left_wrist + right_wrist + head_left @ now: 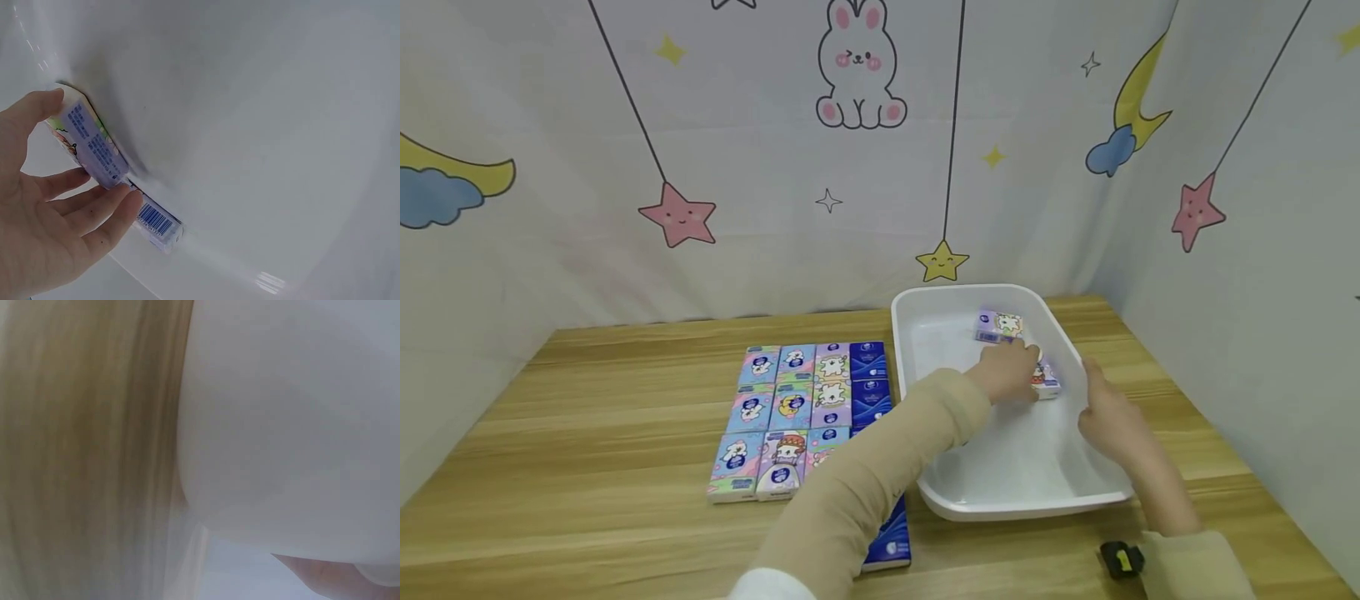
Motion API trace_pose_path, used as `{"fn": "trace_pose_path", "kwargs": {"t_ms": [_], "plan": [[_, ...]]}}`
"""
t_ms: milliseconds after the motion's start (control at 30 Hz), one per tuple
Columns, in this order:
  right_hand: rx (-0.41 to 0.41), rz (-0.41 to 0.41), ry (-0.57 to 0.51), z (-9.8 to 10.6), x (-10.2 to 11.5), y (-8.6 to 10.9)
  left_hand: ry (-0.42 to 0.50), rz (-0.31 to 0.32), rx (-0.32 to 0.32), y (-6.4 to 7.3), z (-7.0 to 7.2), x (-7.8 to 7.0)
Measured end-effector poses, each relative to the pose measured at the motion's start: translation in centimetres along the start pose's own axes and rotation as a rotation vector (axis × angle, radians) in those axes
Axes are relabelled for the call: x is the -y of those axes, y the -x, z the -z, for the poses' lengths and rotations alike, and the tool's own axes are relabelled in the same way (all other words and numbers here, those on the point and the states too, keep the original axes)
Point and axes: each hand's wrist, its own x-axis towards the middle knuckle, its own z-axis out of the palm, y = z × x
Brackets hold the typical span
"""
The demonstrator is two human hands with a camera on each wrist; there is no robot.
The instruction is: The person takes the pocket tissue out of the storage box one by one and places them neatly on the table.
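Note:
Inside the white plastic tub [925, 321], my left hand [1007, 371] pinches a small purple tissue pack [94, 144] between thumb and fingers. Another purple tissue pack [998, 325] lies by the tub's far right wall; its barcode end is beside the held pack in the left wrist view. My right hand [1116, 417] grips the tub's right rim, and only a little of it shows at the bottom of the right wrist view. On the table left of the tub, tissue packs [750, 408] lie in neat rows, partly hidden by my left sleeve.
Dark blue tissue packs [868, 361] form the column nearest the tub. The wooden table [587, 433] meets a patterned white curtain [760, 150] at the back and side. A small black object with a yellow mark [1122, 560] is by my right sleeve.

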Motion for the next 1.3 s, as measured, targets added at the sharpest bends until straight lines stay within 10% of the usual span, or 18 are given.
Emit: {"fn": "trace_pose_path", "kwargs": {"t_ms": [600,1300], "plan": [[-0.022,0.016,0.005,-0.2,-0.2,0.0,0.151,0.026,0.009,0.5,0.2,-0.3],[-0.013,0.017,-0.008,-0.3,-0.2,0.0,0.109,0.024,0.047,4.3,4.9,-0.2]]}}
